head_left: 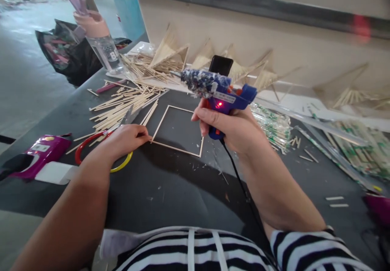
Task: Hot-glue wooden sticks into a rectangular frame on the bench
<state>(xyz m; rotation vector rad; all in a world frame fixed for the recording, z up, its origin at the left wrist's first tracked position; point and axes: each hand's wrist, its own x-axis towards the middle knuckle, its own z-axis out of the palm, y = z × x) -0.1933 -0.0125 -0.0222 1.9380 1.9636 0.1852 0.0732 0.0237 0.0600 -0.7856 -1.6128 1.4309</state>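
Note:
My right hand (231,126) is wrapped round the handle of a blue glue gun (224,94). The gun is raised above the table with its nozzle to the left, a red light lit on its body, and a clear glue stick running out of its back. On the dark table lies a square frame of thin wooden sticks (176,149). At the frame's near left corner, my left hand (129,139) pinches it between thumb and fingers. Scissors (79,151) with red and yellow handles lie partly hidden under my left hand and wrist. The gun and right hand cover the frame's far right corner.
Loose wooden sticks (118,106) are heaped behind my left hand. A water bottle (100,43) stands at the far left, and a purple device (45,153) lies nearer. Several stick pyramids (170,49) line the back. Plastic-wrapped stick bundles (271,126) lie right. The gun's black cord (236,165) trails towards me.

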